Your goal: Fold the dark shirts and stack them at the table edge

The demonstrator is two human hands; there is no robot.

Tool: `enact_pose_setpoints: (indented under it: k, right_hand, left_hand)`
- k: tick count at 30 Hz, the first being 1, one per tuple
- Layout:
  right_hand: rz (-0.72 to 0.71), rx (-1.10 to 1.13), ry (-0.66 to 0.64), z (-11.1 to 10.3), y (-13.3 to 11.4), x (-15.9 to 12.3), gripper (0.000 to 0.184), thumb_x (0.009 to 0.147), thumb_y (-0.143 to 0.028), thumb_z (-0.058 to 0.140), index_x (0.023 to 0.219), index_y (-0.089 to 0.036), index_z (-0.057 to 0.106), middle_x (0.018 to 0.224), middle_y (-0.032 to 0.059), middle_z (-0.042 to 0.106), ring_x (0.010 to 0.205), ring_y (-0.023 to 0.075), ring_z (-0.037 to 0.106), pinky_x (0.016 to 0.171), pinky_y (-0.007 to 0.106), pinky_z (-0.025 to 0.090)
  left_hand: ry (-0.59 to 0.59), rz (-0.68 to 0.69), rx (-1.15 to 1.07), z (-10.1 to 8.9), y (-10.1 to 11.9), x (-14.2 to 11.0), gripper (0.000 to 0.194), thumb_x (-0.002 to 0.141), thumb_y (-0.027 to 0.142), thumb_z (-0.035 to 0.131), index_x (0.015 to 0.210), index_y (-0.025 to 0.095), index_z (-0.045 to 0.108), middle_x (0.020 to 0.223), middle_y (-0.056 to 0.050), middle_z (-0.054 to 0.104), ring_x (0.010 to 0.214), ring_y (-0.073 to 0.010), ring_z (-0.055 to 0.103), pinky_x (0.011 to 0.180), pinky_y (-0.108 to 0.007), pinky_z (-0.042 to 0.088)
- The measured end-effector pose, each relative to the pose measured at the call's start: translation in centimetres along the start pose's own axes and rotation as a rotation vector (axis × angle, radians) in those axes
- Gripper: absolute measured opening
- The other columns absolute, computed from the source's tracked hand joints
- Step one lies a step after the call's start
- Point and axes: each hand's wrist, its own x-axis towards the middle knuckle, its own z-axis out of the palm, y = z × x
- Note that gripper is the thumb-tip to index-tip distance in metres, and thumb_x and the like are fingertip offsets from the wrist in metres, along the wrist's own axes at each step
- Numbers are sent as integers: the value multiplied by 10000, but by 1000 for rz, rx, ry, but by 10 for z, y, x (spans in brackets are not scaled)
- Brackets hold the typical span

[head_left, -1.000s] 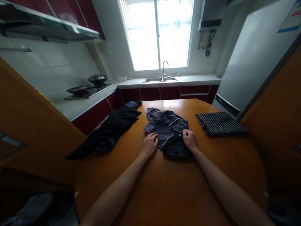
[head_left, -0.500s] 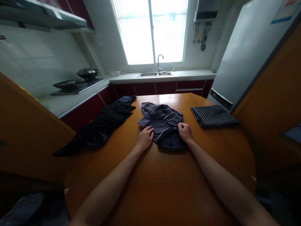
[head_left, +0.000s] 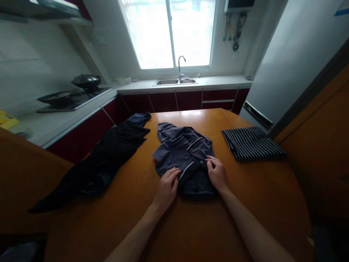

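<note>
A dark grey short-sleeved shirt (head_left: 177, 153) with white piping lies partly folded on the wooden table in front of me. Its darker lower part (head_left: 197, 185) is turned over near my hands. At its left edge rests my left hand (head_left: 167, 187), fingers stretched out over the fabric beside the piping. My right hand (head_left: 217, 173) is at the opposite edge, by a small round mark, its bent fingers closed on the cloth. The right thumb is partly hidden.
Black clothing (head_left: 106, 156) lies spread along the left of the wooden table (head_left: 185, 225). To the right sits a folded black-and-white striped cloth (head_left: 252, 143). Beyond are a sink (head_left: 174, 82), a stove with pans (head_left: 86, 80) and a fridge (head_left: 275, 69).
The view has tilted down and shifted, so the room appears moved. Both hands have slid slightly toward me along the shirt's edges. The shirt's folds look nearly the same.
</note>
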Motion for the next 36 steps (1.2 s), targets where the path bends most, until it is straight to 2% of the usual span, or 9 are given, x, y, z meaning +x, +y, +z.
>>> enact_pose_setpoints:
  k: [3,7,14,19,25,36]
  right_hand:
    - [17,-7,-5,-2,-5,-6,307,926,-318,494,913,-208,780,1192,120,733,1157,264,646,1082,453,452]
    - [6,-15,1,-3,-3,-7,310,930,-317,491,925,-205,780,1185,122,735,1157,267,647,1080,462,455]
    - [-61,-72,24,-1,6,1,317,881,-304,500,892,-175,790,1120,127,763,1104,266,684,1050,419,479]
    - [-48,-92,34,-2,5,2,309,850,-301,510,879,-196,799,1096,103,776,1087,281,697,1010,406,498]
    - [-48,-104,30,-1,7,1,314,851,-298,504,886,-191,798,1101,114,774,1071,288,704,994,408,504]
    - [-80,-108,12,-2,8,-1,324,861,-318,505,875,-175,795,1108,129,768,1083,278,693,1022,418,491]
  left_hand:
    - [9,-71,-48,-3,-3,0,316,996,190,455,1207,266,677,1305,-60,678,1250,-223,620,1097,-450,515]
    - [1,-78,-79,-7,-3,-4,315,993,192,463,1221,269,667,1312,-61,671,1261,-226,609,1111,-459,504]
    - [16,25,-72,-4,8,-9,275,992,190,476,1161,223,690,1273,-74,683,1236,-221,614,1116,-443,486]
    - [52,93,-23,-1,9,-7,272,971,156,492,1133,209,703,1239,-78,699,1211,-220,623,1104,-436,487]
    - [67,66,-3,-2,0,-5,270,964,146,493,1121,198,706,1209,-75,712,1175,-212,643,1077,-405,502]
    - [54,27,-71,-2,-3,-7,259,963,143,498,1095,211,710,1178,-62,719,1140,-211,648,1049,-401,515]
